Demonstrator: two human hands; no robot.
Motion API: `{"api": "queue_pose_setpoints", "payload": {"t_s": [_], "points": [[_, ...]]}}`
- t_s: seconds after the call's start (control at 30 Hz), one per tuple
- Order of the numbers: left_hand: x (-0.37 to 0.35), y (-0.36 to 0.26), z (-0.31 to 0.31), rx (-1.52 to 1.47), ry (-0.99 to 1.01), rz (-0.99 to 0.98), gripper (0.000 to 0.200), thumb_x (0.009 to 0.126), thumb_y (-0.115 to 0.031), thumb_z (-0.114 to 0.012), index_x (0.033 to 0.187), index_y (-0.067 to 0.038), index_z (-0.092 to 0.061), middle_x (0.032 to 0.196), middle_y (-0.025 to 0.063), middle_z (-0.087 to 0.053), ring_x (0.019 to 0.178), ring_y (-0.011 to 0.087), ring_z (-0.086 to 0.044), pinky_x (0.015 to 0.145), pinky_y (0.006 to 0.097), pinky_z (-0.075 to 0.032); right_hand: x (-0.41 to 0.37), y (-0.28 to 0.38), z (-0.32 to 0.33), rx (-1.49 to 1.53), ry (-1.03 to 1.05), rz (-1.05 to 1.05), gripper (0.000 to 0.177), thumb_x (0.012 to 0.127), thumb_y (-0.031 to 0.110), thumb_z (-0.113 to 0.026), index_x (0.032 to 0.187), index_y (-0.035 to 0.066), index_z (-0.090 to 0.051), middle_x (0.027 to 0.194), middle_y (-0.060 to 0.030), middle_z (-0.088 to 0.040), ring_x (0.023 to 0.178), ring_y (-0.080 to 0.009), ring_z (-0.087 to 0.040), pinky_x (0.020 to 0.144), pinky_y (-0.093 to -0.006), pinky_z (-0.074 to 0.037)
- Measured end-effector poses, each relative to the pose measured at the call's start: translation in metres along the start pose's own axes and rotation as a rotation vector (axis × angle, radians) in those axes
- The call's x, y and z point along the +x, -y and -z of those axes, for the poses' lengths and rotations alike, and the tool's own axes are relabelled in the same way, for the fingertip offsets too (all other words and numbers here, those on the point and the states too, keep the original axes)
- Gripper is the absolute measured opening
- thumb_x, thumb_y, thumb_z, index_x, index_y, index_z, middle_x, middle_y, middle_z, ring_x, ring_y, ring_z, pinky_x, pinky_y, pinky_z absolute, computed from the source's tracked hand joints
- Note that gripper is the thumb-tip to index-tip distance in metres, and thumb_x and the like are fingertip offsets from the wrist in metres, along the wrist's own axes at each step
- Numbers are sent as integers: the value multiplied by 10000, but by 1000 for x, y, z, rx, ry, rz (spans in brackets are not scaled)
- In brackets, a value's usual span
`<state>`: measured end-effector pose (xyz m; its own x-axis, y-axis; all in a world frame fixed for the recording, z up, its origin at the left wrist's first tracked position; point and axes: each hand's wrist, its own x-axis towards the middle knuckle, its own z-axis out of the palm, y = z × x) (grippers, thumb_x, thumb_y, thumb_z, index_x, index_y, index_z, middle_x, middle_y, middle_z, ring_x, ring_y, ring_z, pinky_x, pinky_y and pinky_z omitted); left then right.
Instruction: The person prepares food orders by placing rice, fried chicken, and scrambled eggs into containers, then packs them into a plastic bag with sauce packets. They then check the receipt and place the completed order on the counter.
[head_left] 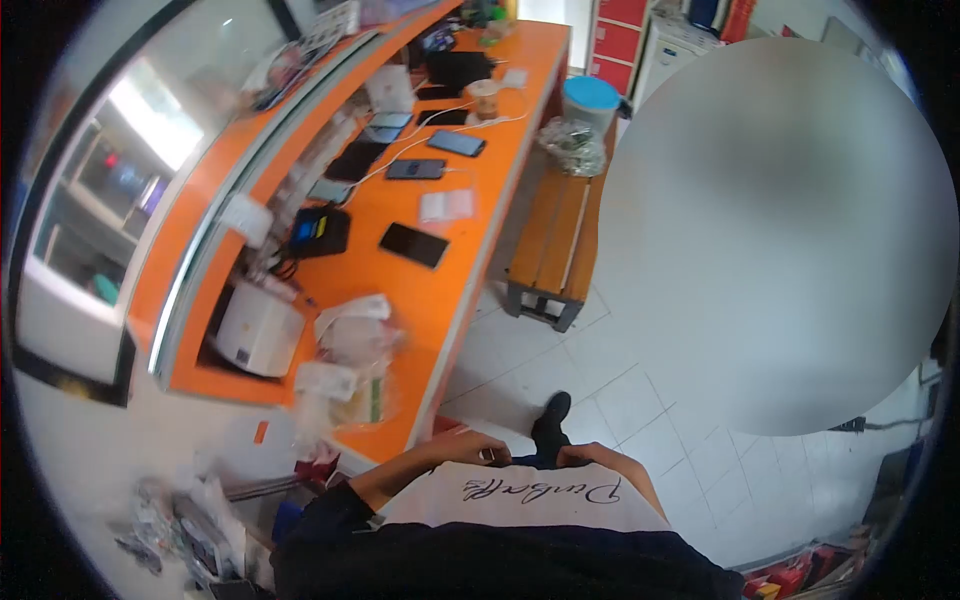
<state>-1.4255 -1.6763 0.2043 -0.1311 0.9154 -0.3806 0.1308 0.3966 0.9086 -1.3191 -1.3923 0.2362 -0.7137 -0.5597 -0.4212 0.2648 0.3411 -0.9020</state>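
Note:
At the front of my body, my left hand (pixel 478 447) is by the hem of the white shirt panel (pixel 530 492), its fingers curled in. Just to its right, my right hand (pixel 585 456) also curls at the hem, its fingertips mostly hidden. What either hand holds, if anything, is too small to make out. A dark shoe (pixel 551 415) shows beyond the hands. Left of them, clear plastic bags (pixel 355 345) lie on the orange counter (pixel 400 300), apart from both hands.
Several phones, one a black phone (pixel 414 245), lie along the counter with cables and a cup (pixel 483 97). A white box-shaped device (pixel 258 328) sits in the counter's shelf. A wooden bench (pixel 555 235) and a bucket with blue lid (pixel 591 93) stand right of it.

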Motion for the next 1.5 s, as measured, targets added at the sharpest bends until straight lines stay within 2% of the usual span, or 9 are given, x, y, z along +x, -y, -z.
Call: {"api": "queue_pose_setpoints", "payload": {"t_s": [0.23,0.37,0.53,0.67,0.9,1.07,1.2,1.37,1.5], "points": [[171,-80,66,296,277,176,472,875,-461,-582,1031,-18,-624,887,130,-669,774,237,-634,705,349,-498,-80,-5,109,102,-280,36,547,734,329,-645,1132,-40,-575,1051,-214,-635,976,-317,-621,845,-362,-474],[234,-93,88,258,321,77,452,875,-431,-595,1040,-11,-616,927,144,-661,814,242,-628,721,352,-493,-65,-58,147,-172,-167,-235,391,813,237,-587,1140,22,-598,1069,-173,-640,977,-311,-622,837,-362,-482],[307,-90,122,113,393,-140,405,882,-347,-578,1037,26,-596,984,185,-650,888,265,-632,761,342,-479,-63,-125,194,-122,-439,-8,257,762,139,-602,986,23,-654,952,-153,-649,881,-308,-634,740,-364,-513],[371,-94,159,143,344,-80,395,871,-293,-567,1120,5,-496,950,188,-642,898,332,-617,750,389,-463,-58,-96,252,-360,-732,193,223,874,177,-505,828,-3,-629,770,-106,-603,724,-205,-615,626,-293,-477],[496,-172,276,343,425,-45,408,921,-427,-497,1010,-38,-412,914,214,-607,864,385,-593,706,443,-438,-38,-77,391,-534,-1011,-150,155,830,137,-540,704,58,-583,694,-17,-555,637,-141,-543,556,-269,-423],[575,-182,328,243,501,-141,420,929,-479,-462,998,-69,-401,897,159,-575,796,318,-568,690,421,-428,-33,-139,471,-290,-791,-186,210,827,148,-573,965,2,-635,905,-94,-608,837,-235,-603,703,-318,-476],[642,-161,354,129,486,-75,394,941,-473,-448,993,-89,-379,903,89,-523,815,204,-501,733,359,-410,-40,-133,532,-81,-1018,213,191,826,87,-564,943,-50,-629,874,-111,-604,805,-176,-604,669,-280,-469],[691,-187,410,88,211,49,475,886,-541,-500,1007,-88,-426,827,97,-553,739,244,-549,668,371,-423,-21,-152,654,-23,-738,-306,334,797,184,-593,1069,-10,-608,1061,-177,-602,980,-289,-602,822,-315,-472],[736,-239,478,199,145,131,506,861,-546,-525,1029,-71,-483,897,115,-612,839,273,-602,718,387,-447,-22,-170,741,-2,-718,147,414,788,250,-597,1104,-18,-592,1096,-191,-590,1020,-326,-592,870,-324,-462]]}}
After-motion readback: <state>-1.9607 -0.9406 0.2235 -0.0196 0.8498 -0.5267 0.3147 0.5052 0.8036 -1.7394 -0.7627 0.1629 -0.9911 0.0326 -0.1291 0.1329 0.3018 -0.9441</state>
